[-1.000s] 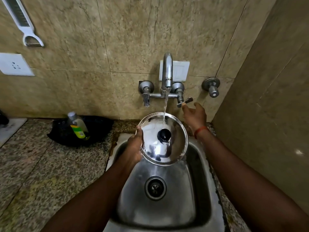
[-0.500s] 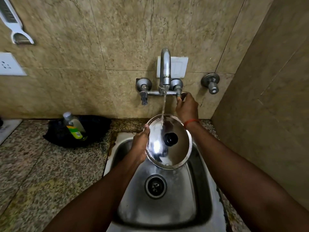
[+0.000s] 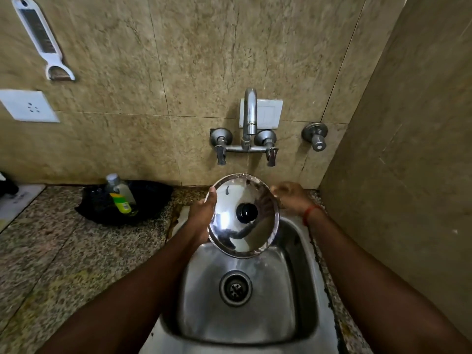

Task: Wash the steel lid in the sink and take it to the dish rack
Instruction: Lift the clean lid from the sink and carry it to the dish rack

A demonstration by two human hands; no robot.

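**Steel lid (image 3: 229,226): held over the sink (image 3: 204,290), under the tap (image 3: 249,116)**

- Far left, wall: white peeler (image 3: 42,39), hanging, with a white socket (image 3: 29,106) below it.
- Left, speckled stone tabletop (image 3: 63,251): clear bottle (image 3: 120,194) with a green-yellow label, on a black cloth (image 3: 153,198) against the wall.
- Centre: left hand (image 3: 201,215), fingers gripping the steel lid's left rim, thumb on the upper face.
- Steel lid: round, polished, tilted, black knob (image 3: 246,212) toward the camera. It is raised above the far end of the sink.
- Tap: wall-mounted, directly above. A thin water stream (image 3: 247,166) lands on the lid's far rim.
- Sink: steel, drain (image 3: 235,288) near its middle.
- Right: right hand (image 3: 290,198), just beside the lid's right rim, blurred. How its fingers lie cannot be told. Red thread (image 3: 310,213) on that wrist.
- Far right, wall: single valve (image 3: 315,136).
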